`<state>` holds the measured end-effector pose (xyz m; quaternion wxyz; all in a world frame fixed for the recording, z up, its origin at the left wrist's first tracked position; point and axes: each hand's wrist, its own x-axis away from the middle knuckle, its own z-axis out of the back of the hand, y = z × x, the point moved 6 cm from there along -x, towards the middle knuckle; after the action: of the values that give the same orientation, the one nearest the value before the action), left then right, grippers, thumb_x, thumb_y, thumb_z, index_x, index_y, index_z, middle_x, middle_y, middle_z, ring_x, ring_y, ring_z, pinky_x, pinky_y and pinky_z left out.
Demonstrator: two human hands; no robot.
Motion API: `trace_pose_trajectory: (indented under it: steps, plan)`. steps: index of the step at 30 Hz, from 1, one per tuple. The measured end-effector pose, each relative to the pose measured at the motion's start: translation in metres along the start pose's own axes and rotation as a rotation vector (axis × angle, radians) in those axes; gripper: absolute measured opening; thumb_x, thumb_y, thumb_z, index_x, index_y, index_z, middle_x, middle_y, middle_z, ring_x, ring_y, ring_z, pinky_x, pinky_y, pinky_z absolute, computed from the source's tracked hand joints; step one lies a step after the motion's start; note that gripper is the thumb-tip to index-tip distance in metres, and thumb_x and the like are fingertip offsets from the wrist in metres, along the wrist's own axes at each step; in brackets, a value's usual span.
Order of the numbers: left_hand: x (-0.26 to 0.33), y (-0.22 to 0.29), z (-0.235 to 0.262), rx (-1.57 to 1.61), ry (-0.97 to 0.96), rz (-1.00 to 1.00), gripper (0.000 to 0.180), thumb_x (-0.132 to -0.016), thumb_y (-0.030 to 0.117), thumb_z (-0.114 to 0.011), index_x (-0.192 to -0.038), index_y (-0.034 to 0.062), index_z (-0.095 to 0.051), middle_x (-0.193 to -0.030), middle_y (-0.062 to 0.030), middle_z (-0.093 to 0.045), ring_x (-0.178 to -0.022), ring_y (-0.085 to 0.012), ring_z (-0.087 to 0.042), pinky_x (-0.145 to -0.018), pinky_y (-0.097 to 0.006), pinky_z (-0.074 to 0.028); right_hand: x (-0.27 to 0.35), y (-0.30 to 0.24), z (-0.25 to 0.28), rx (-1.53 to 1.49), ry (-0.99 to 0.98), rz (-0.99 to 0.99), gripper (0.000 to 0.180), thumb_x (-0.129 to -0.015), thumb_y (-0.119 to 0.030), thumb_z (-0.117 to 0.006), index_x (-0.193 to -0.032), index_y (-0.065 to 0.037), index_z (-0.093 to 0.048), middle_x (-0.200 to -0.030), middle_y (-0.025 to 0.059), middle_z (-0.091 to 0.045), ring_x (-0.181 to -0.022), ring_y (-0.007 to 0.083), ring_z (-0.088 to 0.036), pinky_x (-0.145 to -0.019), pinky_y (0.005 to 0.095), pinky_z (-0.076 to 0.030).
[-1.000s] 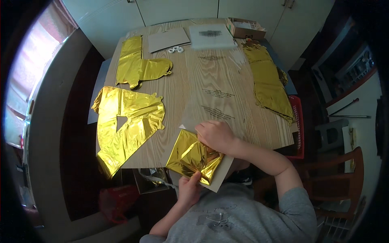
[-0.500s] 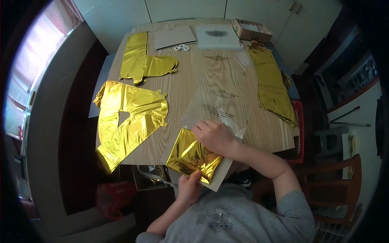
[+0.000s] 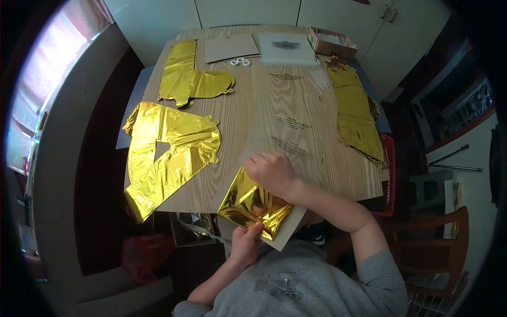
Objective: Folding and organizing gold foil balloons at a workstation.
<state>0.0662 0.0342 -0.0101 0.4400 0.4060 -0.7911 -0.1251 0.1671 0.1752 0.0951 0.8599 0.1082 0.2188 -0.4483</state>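
Note:
A folded gold foil balloon (image 3: 248, 203) lies on a pale cardboard sheet (image 3: 288, 232) at the table's near edge. My left hand (image 3: 246, 244) grips the near edge of both, thumb on top of the foil. Over the far edge of the foil my right hand (image 3: 272, 171) is closed, its fingers curled under; what they pinch is hidden. Clear plastic bags (image 3: 288, 119) with printed lines stretch across the table just beyond that hand.
Flattened gold foil balloons lie at left (image 3: 174, 153), far left (image 3: 195, 79) and right (image 3: 356, 111). At the back are grey boards (image 3: 231, 48), white ribbon rolls (image 3: 241, 62), a stack of clear bags (image 3: 288, 50) and a cardboard box (image 3: 332, 43). A red basket (image 3: 389, 174) stands by the right edge.
My right hand has shifted slightly left and toward me, and the clear film around it has settled lower. The left hand keeps its grip. The whole view has shifted a little.

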Motion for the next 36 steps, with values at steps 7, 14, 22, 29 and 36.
trace_pose_trajectory:
  steps: [7,14,22,29,36]
  plan:
    - [0.006,0.007,-0.007,-0.002,0.05,-0.007,0.012,-0.095,0.01,-0.055,-0.106,0.0045,-0.057,-0.094,-0.0041,-0.062,-0.082,-0.0144,-0.062,-0.073,-0.035,-0.056,0.001,0.018,0.012,-0.145,-0.078,-0.09,0.013,-0.079,-0.021,-0.061,-0.085,-0.008,-0.062,-0.088,0.0061,-0.065,-0.091,0.0219,-0.064,-0.076,0.0378,-0.054]
    - [0.003,0.005,0.003,0.012,0.051,-0.02,0.014,-0.095,0.009,-0.055,-0.107,0.0015,-0.058,-0.098,-0.0073,-0.064,-0.086,-0.0166,-0.064,-0.076,-0.037,-0.057,0.056,0.059,-0.01,-0.273,-0.364,-0.183,0.046,-0.09,-0.035,-0.056,-0.129,-0.01,-0.055,-0.142,0.0097,-0.047,-0.135,0.0293,-0.038,-0.11,0.0505,-0.029]
    - [0.011,0.009,0.015,-0.051,0.06,-0.041,0.019,-0.093,0.006,-0.055,-0.111,0.0003,-0.057,-0.106,-0.0102,-0.065,-0.089,-0.0197,-0.067,-0.077,-0.037,-0.058,0.07,0.056,-0.015,-0.223,-0.424,-0.091,0.062,-0.092,-0.052,-0.05,-0.141,-0.015,-0.045,-0.151,0.0097,-0.036,-0.143,0.0297,-0.024,-0.116,0.0522,-0.016]
    - [0.013,0.015,0.017,-0.104,0.054,-0.03,0.03,-0.093,0.015,-0.055,-0.119,0.0023,-0.053,-0.118,-0.0108,-0.062,-0.103,-0.0235,-0.064,-0.084,-0.042,-0.056,0.071,0.054,-0.012,-0.225,-0.276,-0.092,0.05,-0.09,-0.043,-0.058,-0.131,-0.013,-0.055,-0.139,0.0086,-0.049,-0.135,0.0278,-0.038,-0.112,0.0508,-0.026]
    - [0.006,0.017,0.011,0.05,0.059,-0.034,0.046,-0.096,0.037,-0.046,-0.131,0.0078,-0.044,-0.13,-0.0096,-0.055,-0.119,-0.0269,-0.055,-0.097,-0.047,-0.047,0.057,0.034,0.013,-0.232,-0.061,0.059,0.02,-0.078,-0.02,-0.066,-0.097,-0.012,-0.064,-0.09,0.001,-0.063,-0.086,0.0208,-0.061,-0.076,0.0346,-0.051]
